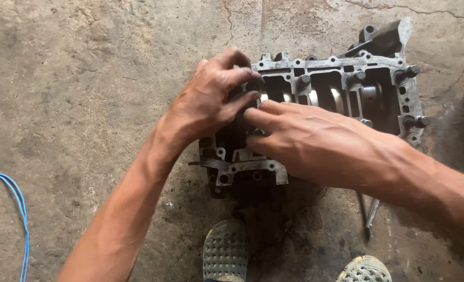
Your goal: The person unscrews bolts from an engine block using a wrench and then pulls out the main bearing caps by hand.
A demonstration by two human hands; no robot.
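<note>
We are looking down at a grey cast-metal engine block (347,83) lying open side up on a stained, cracked concrete floor (85,78), and both of our hands meet over its near-left part. Our left hand (211,99) rests on the block with its fingers curled down over a dark part seated in the block's channel; what exactly sits under those fingers is hidden, so we cannot tell whether the hand grips it or only presses on it. Our right hand (305,141) comes in from the right with its fingers held close together and nearly straight, the fingertips (253,117) touching the same spot just beside the left hand's fingers; it shows nothing clasped in it.

Beyond the right hand, the block's open bays show bright curved metal surfaces (336,96), and dark bolts (410,70) stand along its far and right rims. Below the right forearm a slim metal tool (370,211) lies on the floor, partly covered by the arm. Nearer to us than both hands are two worn, perforated shoes (224,250) (the right one only half in view). Far out to the left of the left arm a blue cord (20,209) runs along the floor.
</note>
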